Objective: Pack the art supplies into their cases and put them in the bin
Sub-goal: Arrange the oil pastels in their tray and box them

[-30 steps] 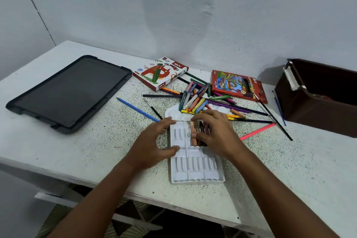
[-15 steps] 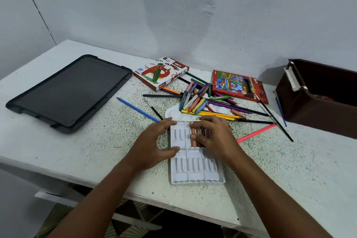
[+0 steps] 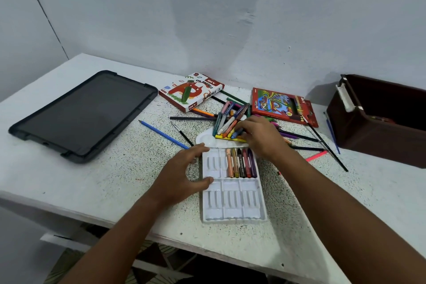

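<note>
Hands, head view. Right hand (image 3: pixel 260 137) has left the white pastel tray (image 3: pixel 232 212), where it was pressing sticks into slots a second ago, and now reaches into the loose pastel pile (image 3: pixel 227 122) beyond the tray's far end; fingers curled over the sticks, whether one is pinched I cannot tell. Five pastels (image 3: pixel 241 163) now lie seated side by side in the upper right slots; remaining slots empty. Judgement: next stick being fetched, tray far from full. Left hand (image 3: pixel 184 173) unchanged, spread open, thumb and fingertips bracing the tray's left edge on the bench (image 3: pixel 115 180). Oil pastels box (image 3: pixel 191 92) beyond; brown bin (image 3: pixel 380 122) far right.
</note>
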Demonstrator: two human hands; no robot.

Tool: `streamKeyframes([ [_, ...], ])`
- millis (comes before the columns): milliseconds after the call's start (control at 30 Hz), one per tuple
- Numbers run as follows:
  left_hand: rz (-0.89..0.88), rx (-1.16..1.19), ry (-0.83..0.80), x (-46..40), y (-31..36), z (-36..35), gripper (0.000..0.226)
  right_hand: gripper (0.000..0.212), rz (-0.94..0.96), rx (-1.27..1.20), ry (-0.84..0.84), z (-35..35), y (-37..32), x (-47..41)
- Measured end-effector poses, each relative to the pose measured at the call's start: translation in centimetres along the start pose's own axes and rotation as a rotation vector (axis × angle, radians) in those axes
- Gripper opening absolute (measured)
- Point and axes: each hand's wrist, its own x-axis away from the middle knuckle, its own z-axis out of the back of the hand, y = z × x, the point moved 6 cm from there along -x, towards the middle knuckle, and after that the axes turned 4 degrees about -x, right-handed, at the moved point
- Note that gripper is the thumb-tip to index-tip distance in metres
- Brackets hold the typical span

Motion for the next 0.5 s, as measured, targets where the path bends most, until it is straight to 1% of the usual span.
streamKeyframes([
  [67, -0.001, -0.003, -0.003, -0.1, 0.0, -0.1, 0.072, 0.023, 0.073, 0.059, 0.0, 0.3, -0.3, -0.2],
  [167, -0.004, -0.009, -0.007, -0.3, -0.2, -0.1, 0.072, 0.024, 0.192, 0.148, 0.052, 0.7, -1.2, -0.2],
  [267, -0.007, 0.002, -0.004, -0.4, -0.2, -0.1, 0.072, 0.021, 0.267, 0.221, 0.084, 0.6, -1.5, 0.1],
  [400, -0.02, 0.008, 0.006, -0.4, -0.2, -0.2, 0.072, 0.03, 0.366, 0.313, 0.141, 0.2, -1.3, 0.4],
  [500, -0.027, 0.009, 0.011, -0.4, -0.2, -0.1, 0.071, 0.026, 0.414, 0.314, 0.171, 0.1, -1.1, 0.7],
])
